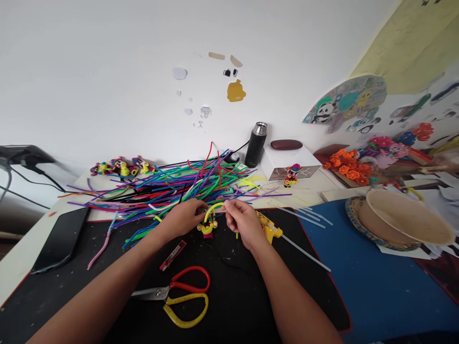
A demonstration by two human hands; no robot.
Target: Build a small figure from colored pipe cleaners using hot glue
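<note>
A small pipe-cleaner doll (pixel 207 229), yellow with a pink base, is upright over the black mat. My left hand (pixel 184 219) is closed at its upper left side, fingertips partly hidden behind it. From the doll's top a yellow pipe cleaner (pixel 214 207) arches to the right. Its far end is pinched between the thumb and fingers of my right hand (pixel 244 220). Just beyond my right wrist lies a yellow glue gun (pixel 269 228) with a clear glue stick (pixel 306 253) in its back. Scissors (pixel 186 296) with red and yellow handles rest nearer to me.
Many coloured pipe cleaners (pixel 172 186) are heaped behind my hands. A black thermos (pixel 256 145) stands by a white box (pixel 290 160), with a finished doll (pixel 292 176) in front. At left lies a phone (pixel 60 241); a large bowl (pixel 405 220) stands right.
</note>
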